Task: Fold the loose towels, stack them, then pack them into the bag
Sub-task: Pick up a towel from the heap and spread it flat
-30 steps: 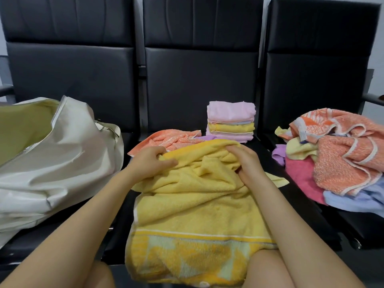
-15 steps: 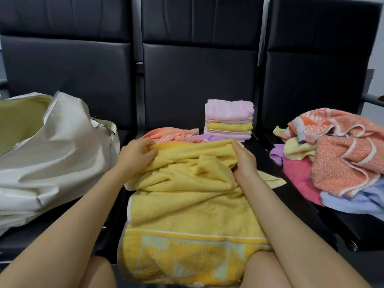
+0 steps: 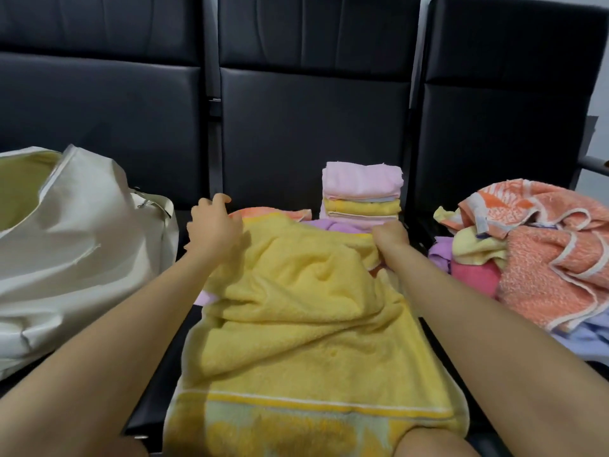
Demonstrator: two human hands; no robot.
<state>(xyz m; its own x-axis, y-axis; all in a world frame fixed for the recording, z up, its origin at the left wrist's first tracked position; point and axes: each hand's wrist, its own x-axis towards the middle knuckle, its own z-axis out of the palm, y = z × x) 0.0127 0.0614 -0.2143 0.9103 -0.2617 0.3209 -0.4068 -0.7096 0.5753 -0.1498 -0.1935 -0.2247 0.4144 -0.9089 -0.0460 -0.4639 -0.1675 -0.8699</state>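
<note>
Both hands' grips, left hand (image 3: 214, 230) and right hand (image 3: 390, 237), pinch the yellow towel's (image 3: 296, 308) far edge.

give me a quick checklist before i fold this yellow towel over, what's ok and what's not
1. Right hand has a grip on the far edge of the yellow towel: ok, fingers curled into the cloth.
2. Left hand has a grip on the far edge: cannot tell, its fingers look lifted above the cloth.
3. Towel lies flat for a clean fold: not ok, its far half is bunched and wrinkled.
4. Folded stack stands clear of the towel: ok, upright behind it.
5. Bag is open for packing: ok, mouth gapes on the left seat.
6. Loose pile is finished: not ok, several towels remain unfolded.
</note>
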